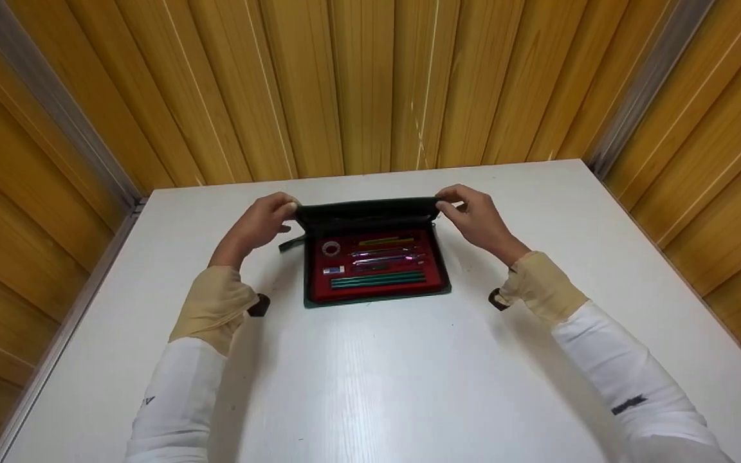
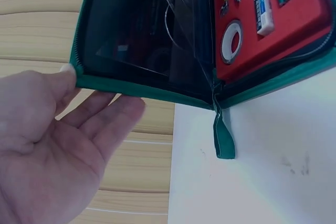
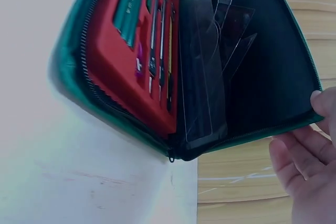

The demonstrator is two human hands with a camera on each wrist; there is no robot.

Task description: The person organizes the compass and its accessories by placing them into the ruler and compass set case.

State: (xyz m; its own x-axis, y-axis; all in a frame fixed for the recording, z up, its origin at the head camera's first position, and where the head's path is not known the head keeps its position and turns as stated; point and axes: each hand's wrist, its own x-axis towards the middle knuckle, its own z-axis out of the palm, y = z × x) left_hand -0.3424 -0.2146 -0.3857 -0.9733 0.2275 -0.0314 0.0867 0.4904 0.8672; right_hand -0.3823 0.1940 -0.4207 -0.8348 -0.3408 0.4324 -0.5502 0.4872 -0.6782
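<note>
A green zip case [image 1: 378,299] lies unzipped on the white table, its lid [image 1: 370,209] raised. At the lid's left corner my left hand [image 1: 260,222] pinches the edge between thumb and fingers. My right hand [image 1: 476,215] pinches the right corner the same way. Inside, a red tray [image 3: 113,59] holds green pencils [image 1: 378,279], an eraser [image 2: 262,10], a white ring-shaped item [image 2: 226,45], and slim metal drawing tools [image 1: 386,260]. Clear plastic set squares [image 3: 236,51] sit against the lid's dark inner side.
A green strap loop [image 2: 224,137] sticks out at the case's left hinge end; a zip pull [image 3: 171,156] hangs at the right one. The white table [image 1: 370,379] reaches back to a wood-patterned panel wall [image 1: 364,83]. Similar panels stand at both sides.
</note>
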